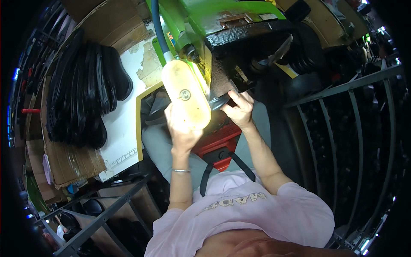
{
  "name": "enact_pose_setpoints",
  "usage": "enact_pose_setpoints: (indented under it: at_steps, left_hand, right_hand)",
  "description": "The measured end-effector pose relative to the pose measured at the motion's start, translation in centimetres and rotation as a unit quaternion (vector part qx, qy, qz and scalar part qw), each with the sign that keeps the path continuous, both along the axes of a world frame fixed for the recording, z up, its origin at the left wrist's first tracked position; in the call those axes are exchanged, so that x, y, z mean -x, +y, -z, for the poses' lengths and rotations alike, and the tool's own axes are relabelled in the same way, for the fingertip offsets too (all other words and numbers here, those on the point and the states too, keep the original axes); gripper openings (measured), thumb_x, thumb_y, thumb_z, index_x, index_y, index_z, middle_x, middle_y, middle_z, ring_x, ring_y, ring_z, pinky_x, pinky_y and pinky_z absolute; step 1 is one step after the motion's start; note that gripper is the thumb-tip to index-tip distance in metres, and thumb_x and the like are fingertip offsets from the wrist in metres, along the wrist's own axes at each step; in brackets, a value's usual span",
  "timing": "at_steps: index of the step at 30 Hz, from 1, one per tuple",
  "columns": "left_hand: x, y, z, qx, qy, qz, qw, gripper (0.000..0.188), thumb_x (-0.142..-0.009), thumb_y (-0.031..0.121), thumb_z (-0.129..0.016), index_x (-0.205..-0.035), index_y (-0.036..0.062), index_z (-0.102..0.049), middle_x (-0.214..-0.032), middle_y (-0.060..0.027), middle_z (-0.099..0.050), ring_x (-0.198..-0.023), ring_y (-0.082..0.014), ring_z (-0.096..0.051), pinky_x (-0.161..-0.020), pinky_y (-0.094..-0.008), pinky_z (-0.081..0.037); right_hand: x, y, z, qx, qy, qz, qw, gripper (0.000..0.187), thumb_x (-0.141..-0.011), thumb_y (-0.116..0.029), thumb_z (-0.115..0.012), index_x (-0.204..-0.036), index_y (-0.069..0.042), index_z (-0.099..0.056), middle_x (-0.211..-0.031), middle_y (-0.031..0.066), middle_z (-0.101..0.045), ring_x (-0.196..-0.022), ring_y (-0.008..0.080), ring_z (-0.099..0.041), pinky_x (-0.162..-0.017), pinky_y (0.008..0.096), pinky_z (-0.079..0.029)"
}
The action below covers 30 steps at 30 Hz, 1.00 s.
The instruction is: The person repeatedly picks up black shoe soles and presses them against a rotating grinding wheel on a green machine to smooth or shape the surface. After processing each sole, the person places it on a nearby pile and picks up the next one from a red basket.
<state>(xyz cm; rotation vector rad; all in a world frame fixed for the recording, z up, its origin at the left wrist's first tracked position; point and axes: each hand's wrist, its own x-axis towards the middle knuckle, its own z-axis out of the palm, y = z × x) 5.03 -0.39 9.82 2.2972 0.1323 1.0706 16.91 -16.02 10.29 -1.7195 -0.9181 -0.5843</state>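
My right hand (240, 109) is closed, thumb and fingers pinching the edge of a black shoe sole (219, 103) beside the green machine's (188, 43) working head. A glowing oval lamp (184, 81) on a blue-grey neck hangs in front of the sole's middle. My left hand (184, 135) is raised under and behind the lamp; glare and the lamp hide its fingers, so its grip cannot be made out. Close to that hand, on its left, a dark curved piece (157, 115) shows; whether it belongs to the same sole is hidden.
On the left, a white table (122, 128) with a yellow edge carries a thick row of black soles (81, 90) against cardboard (77, 165). Metal rails (355, 124) stand on the right, a rack (102, 218) at lower left. Something red (218, 147) lies between my legs.
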Motion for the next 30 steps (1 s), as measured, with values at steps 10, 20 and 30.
enact_pose_setpoints:
  at_steps: [10, 20, 30]
  left_hand:
    - [-2.9, -2.6, 6.0, 0.340, -0.090, 0.095, 0.931, 0.049, -0.075, 0.004, -0.085, -0.111, 0.0025, -0.051, -0.101, -0.0069, -0.060, -0.097, -0.0170, -0.061, -0.092, -0.0316, -0.051]
    - [-4.0, -5.5, 5.0, 0.525, -0.114, 0.129, 0.833, 0.055, -0.073, 0.006, -0.087, -0.115, 0.0025, -0.052, -0.106, -0.0067, -0.060, -0.095, -0.0160, -0.062, -0.090, -0.0308, -0.052]
    - [-0.6, -1.3, 8.2, 0.503, -0.136, 0.105, 0.847, 0.049, -0.077, -0.013, -0.072, -0.120, -0.0016, -0.052, -0.116, -0.0179, -0.062, -0.104, -0.0284, -0.064, -0.089, -0.0468, -0.059]
  right_hand:
    - [-1.9, 1.5, 11.8, -0.167, 0.449, -0.186, 0.858, 0.041, -0.079, -0.010, -0.077, -0.117, 0.001, -0.065, -0.114, 0.0105, -0.067, -0.110, 0.0168, -0.062, -0.091, 0.0294, -0.049]
    - [-5.8, -9.1, 11.5, -0.269, 0.425, 0.006, 0.864, 0.031, -0.075, 0.009, -0.071, -0.104, -0.001, -0.065, -0.095, 0.0030, -0.064, -0.088, 0.0122, -0.061, -0.079, 0.0263, -0.051]
    - [-3.3, -9.0, -3.3, -0.046, 0.123, 0.087, 0.988, 0.038, -0.060, 0.000, -0.088, -0.091, -0.003, -0.067, -0.088, 0.0056, -0.062, -0.082, 0.0181, -0.059, -0.073, 0.0292, -0.049]
